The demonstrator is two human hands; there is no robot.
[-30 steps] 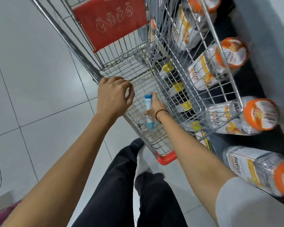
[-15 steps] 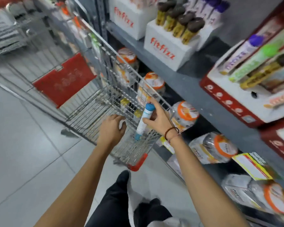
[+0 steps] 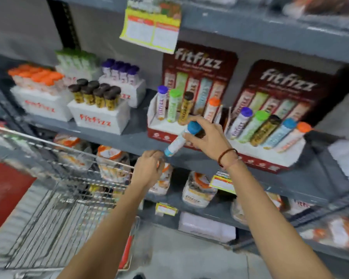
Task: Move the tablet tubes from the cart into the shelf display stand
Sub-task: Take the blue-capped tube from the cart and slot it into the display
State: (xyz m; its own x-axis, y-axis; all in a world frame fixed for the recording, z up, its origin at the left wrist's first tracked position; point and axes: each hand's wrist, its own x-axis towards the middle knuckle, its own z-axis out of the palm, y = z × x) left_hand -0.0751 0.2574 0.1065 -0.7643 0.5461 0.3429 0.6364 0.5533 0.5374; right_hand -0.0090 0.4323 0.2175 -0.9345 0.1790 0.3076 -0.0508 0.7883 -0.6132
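Note:
My right hand (image 3: 208, 138) grips a white tablet tube with a blue cap (image 3: 180, 138), tilted, cap up, just in front of the left red fitfizz display stand (image 3: 161, 125). That stand holds purple, green, brown and orange capped tubes, with a gap between brown and orange. My left hand (image 3: 148, 168) is closed on the wire rim of the shopping cart (image 3: 54, 190), just below the tube's lower end.
A second red stand (image 3: 270, 160) with several tubes sits to the right on the same grey shelf (image 3: 129, 137). White fitfizz boxes (image 3: 99, 117) of tubes stand at left. Jars with orange lids fill the lower shelf. A yellow tag hangs above.
My right hand has lifted the blue-capped tube out of the cart and up to the left display stand. The view swung from the cart to the shelf. My left hand stays on the cart rim.

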